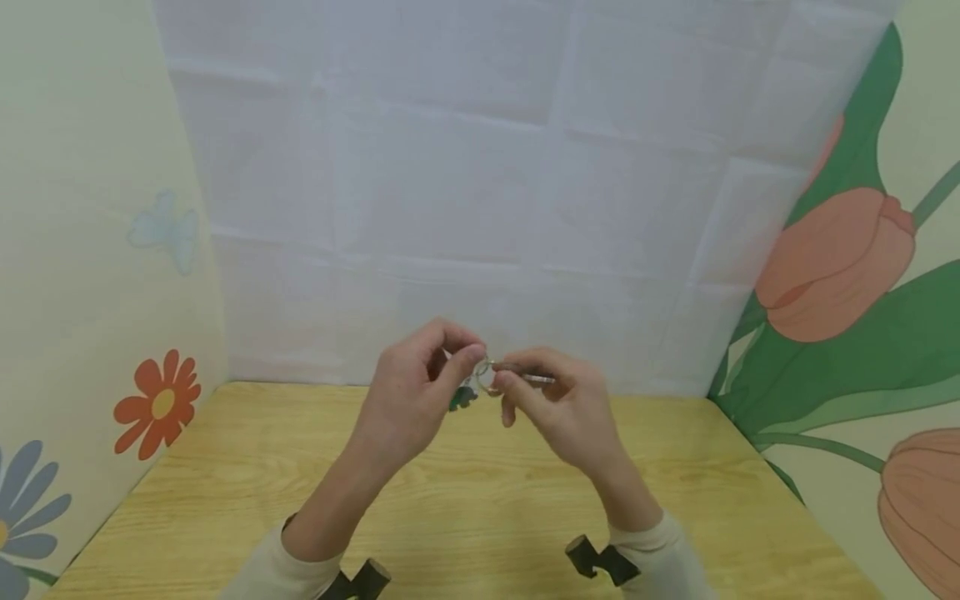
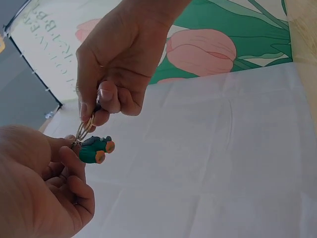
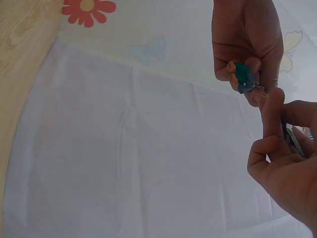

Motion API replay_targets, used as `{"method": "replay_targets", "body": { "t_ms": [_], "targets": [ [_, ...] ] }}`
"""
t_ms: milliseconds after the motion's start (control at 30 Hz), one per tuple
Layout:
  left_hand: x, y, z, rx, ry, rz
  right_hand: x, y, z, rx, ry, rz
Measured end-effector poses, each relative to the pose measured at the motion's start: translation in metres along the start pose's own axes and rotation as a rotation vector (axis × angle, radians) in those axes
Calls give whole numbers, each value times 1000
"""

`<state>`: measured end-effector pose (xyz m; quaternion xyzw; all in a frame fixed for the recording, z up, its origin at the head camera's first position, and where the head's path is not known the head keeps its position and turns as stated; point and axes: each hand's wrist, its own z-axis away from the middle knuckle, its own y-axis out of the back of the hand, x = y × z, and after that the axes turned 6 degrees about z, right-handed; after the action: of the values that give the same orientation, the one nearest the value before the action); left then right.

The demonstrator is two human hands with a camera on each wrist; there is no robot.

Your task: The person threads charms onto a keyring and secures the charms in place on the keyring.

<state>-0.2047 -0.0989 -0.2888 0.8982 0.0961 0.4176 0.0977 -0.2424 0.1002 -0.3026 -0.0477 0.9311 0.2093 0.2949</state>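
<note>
Both hands are raised over the table and meet at a metal key ring (image 1: 483, 377). My left hand (image 1: 408, 387) pinches the keychain at the ring's left side, thumb against fingers. From that pinch hangs a small figurine charm (image 2: 94, 150), green with orange feet and a grey part, on a short chain. My right hand (image 1: 566, 408) grips the ring's other side between thumb and index finger. Within its fingers lies a slim, dark and shiny metal piece (image 3: 293, 140), mostly hidden, whose kind I cannot tell. In the left wrist view the ring's loops (image 2: 85, 128) stretch between both sets of fingertips.
Below the hands spreads a wood-grain table (image 1: 480, 500). A creased white sheet (image 1: 465, 183) hangs behind it. Flower-printed panels stand at the left (image 1: 82, 250) and right (image 1: 840, 400). Dark brackets (image 1: 600, 560) sit at both wrists.
</note>
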Motion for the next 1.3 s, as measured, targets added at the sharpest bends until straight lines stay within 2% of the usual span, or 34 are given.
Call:
{"method": "replay_targets", "body": {
  "t_ms": [233, 433, 567, 767, 900, 1033, 1300],
  "targets": [
    [-3, 1, -1, -28, 16, -69, 5, 6, -1, -73, -100, 9],
    [-4, 0, 0, 5, 57, -68, 9, 5, -2, -4, -191, -109],
    [-4, 1, 0, 41, 83, -66, 11, 2, -3, 15, -145, -132],
    [-3, 2, 0, 105, 64, -74, 16, -2, -1, -69, -24, -193],
    [-2, 0, 1, 126, 26, -87, 17, -6, 2, -106, -40, -238],
    [-2, -2, 1, 150, 11, -91, 17, -11, 4, -67, -80, -262],
    [-3, -3, 3, 162, 14, -70, 16, -22, 3, 91, -139, -305]
  ]
}}
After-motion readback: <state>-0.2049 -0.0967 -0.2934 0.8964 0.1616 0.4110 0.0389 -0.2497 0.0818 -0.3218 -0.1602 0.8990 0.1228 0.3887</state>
